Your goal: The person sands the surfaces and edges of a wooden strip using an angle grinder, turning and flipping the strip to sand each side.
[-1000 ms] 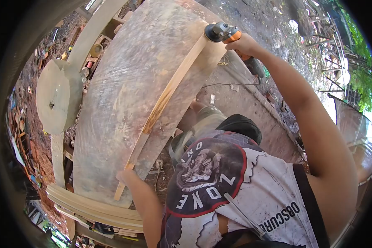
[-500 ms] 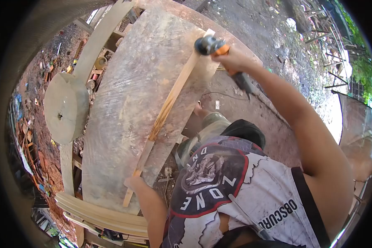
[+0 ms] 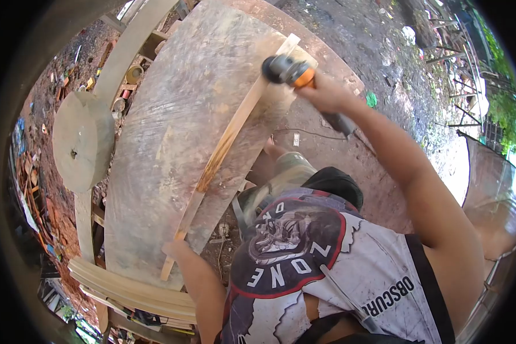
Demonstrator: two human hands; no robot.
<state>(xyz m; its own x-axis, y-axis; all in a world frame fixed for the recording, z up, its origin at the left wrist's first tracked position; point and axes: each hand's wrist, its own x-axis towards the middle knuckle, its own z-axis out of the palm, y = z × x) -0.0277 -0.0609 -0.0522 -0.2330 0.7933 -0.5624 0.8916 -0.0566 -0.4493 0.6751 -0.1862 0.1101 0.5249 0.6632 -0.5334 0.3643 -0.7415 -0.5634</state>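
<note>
A long narrow wooden strip (image 3: 226,140), darker brown in its middle part, lies along a broad dusty board (image 3: 155,149). Near its lower end, my left hand (image 3: 176,247) is wrapped round the strip. My right hand (image 3: 327,94) grips an orange and black angle grinder (image 3: 301,75), whose round disc is over the upper part of the strip. The strip's pale tip shows beyond the disc. The right hand is somewhat blurred.
A round wood slab (image 3: 83,140) stands at the left beside a curved plank. Stacked wooden strips (image 3: 132,292) lie at the lower left. A dark cord (image 3: 315,136) crosses the ground right of the board. Litter and bricks are scattered on the soil.
My right hand has moved the grinder down and left along the strip, uncovering its far tip. My left hand keeps its place near the lower end.
</note>
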